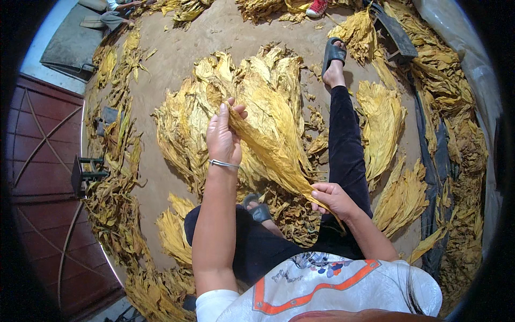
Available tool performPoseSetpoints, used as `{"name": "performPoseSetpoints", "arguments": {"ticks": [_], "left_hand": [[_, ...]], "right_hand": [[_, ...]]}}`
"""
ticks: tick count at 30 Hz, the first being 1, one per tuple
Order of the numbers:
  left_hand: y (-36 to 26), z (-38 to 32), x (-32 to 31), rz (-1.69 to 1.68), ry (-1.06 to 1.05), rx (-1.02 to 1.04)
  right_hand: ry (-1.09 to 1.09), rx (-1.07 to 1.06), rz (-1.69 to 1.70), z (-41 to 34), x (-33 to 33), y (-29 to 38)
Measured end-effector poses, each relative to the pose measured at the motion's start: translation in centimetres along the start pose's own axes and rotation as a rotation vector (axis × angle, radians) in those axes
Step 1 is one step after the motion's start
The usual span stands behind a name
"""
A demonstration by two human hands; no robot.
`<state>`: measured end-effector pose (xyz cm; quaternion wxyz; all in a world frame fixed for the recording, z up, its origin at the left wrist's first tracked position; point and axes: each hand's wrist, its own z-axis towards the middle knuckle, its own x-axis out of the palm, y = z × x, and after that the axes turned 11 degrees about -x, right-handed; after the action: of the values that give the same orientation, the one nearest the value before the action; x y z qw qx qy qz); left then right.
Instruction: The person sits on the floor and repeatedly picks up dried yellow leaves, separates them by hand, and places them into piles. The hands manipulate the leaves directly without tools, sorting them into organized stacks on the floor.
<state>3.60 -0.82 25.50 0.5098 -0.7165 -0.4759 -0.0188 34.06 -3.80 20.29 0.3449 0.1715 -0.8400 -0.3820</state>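
Note:
A long yellow-brown dried leaf, apparently tobacco (269, 149), is stretched slantwise between my two hands. My left hand (226, 131) pinches its upper end between thumb and fingers. Lower right, my right hand (332, 199) grips the narrow stem end, and the stem tip sticks out below the fingers. Beneath the held leaf lies a broad pile of pale yellow dried leaves (185, 124) on the brown floor. Darker, crumpled leaves (289, 217) lie between my legs.
Yellow leaf bundles lie to the right (380, 129) and left (175, 229) of my legs. Leaf heaps (116, 217) line the left, near a red metal door (44, 145). A low dark bench (396, 34) stands upper right. Another person (112, 18) is upper left; a red shoe (316, 8) shows at top.

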Motion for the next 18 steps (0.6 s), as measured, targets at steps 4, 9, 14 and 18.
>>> {"name": "performPoseSetpoints", "arguments": {"ticks": [4,9,14,18], "left_hand": [[-2.0,-0.7,0.1,-0.108,0.092,0.045],[-3.4,-2.4,1.1,0.039,0.154,0.104],[-2.6,-3.1,2.1,0.211,0.203,0.106],[-1.6,-3.3,2.5,0.229,0.227,0.125]], "right_hand": [[0.022,0.025,-0.198,0.8,0.3,-0.5],[0.053,-0.520,-0.753,6.5,2.7,4.4],[-0.141,-0.904,-0.462,11.9,9.8,13.1],[-0.185,-0.938,-0.467,13.7,11.9,14.0]]}}
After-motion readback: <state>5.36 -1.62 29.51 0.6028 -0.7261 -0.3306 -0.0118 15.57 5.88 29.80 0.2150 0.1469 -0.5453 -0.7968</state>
